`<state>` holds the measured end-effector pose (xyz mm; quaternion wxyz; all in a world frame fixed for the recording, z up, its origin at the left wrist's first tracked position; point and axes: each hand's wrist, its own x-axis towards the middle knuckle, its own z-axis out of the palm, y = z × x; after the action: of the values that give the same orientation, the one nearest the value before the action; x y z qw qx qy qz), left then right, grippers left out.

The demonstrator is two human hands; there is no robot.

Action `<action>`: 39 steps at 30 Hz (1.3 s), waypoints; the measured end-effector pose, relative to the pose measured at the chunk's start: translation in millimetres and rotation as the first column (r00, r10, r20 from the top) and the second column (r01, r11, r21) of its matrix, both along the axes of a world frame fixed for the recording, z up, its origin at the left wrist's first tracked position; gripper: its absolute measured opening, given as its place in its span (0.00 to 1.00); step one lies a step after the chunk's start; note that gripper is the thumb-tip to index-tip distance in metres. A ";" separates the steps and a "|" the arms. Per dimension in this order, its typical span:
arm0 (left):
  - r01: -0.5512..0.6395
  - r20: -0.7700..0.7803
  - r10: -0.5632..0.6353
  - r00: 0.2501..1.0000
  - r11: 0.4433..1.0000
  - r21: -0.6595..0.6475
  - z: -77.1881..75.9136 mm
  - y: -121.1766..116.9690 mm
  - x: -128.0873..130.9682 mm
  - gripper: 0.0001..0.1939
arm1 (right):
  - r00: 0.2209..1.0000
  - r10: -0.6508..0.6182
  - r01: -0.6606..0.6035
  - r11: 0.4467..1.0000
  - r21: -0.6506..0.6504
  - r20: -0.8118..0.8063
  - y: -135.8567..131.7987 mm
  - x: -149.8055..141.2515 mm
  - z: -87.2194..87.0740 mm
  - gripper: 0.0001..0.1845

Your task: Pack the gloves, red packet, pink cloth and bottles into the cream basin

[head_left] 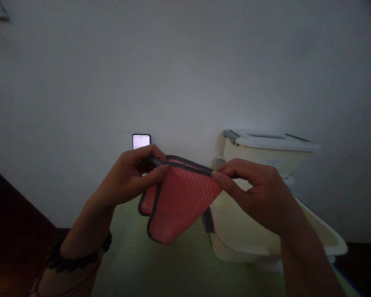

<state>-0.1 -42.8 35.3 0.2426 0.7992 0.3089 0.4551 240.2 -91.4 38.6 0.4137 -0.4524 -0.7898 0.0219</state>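
A red cloth (182, 202) with a black-and-white checked edging hangs folded between my two hands, above the table. My left hand (139, 173) pinches its upper left edge between thumb and fingers. At the upper right corner, my right hand (253, 189) grips the same cloth with thumb and forefinger. The folded layers hang down, with a smaller flap showing behind on the left. A dark beaded bracelet (77, 258) circles my left wrist.
A phone (141, 141) with a lit screen stands upright behind my left hand, by the wall. On the right, a cream bin (235, 253) stands open on the green table (160, 268). Behind it is another bin with a white lid (275, 140), shut.
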 end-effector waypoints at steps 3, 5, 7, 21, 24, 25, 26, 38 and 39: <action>0.031 -0.039 -0.031 0.999 0.999 0.008 2.0 -0.6 1.2 0.04 | 1.000 -0.022 0.022 1.000 0.013 -0.008 -1.3 -1.2 0.2 0.08; 0.035 -0.077 -0.032 0.997 0.999 0.042 4.4 -1.6 2.8 0.05 | 0.999 -0.036 0.037 0.999 0.026 -0.021 -2.5 -2.3 0.4 0.07; 0.013 -0.109 -0.006 0.994 0.998 0.068 6.4 -2.7 3.8 0.08 | 0.999 -0.037 0.038 0.999 0.039 -0.029 -3.4 -3.1 0.4 0.06; -0.142 -0.096 0.150 0.984 0.986 0.084 5.0 -3.0 2.8 0.06 | 1.000 -0.007 0.009 0.995 0.096 -0.025 -2.4 -4.6 -0.1 0.06; -0.150 -0.047 0.155 0.987 0.985 0.084 3.9 -2.2 0.2 0.05 | 0.999 -0.011 0.016 0.995 0.103 -0.049 -1.0 -2.5 -0.3 0.07; -0.146 -0.027 0.149 0.989 0.985 0.089 3.4 -1.7 -0.6 0.05 | 0.999 -0.005 0.010 0.995 0.098 -0.050 -0.8 -1.7 -0.2 0.09; -0.143 -0.007 0.144 0.990 0.986 0.092 2.8 -1.0 -1.2 0.05 | 0.999 0.005 -0.001 0.996 0.090 -0.048 -0.7 -1.0 -0.1 0.10; 0.004 -0.186 -0.006 0.983 1.000 -0.013 5.5 1.6 -9.2 0.05 | 0.981 0.085 -0.076 0.996 0.056 -0.174 4.5 1.4 -4.7 0.08; 0.007 -0.185 -0.011 0.983 1.000 -0.019 6.0 2.1 -10.3 0.05 | 0.979 0.086 -0.078 0.996 0.048 -0.186 4.9 1.9 -5.3 0.08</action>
<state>-10.3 -40.8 41.3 0.2220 0.8373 0.3305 0.3748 242.1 -86.4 33.3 0.4941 -0.4069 -0.7655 0.0656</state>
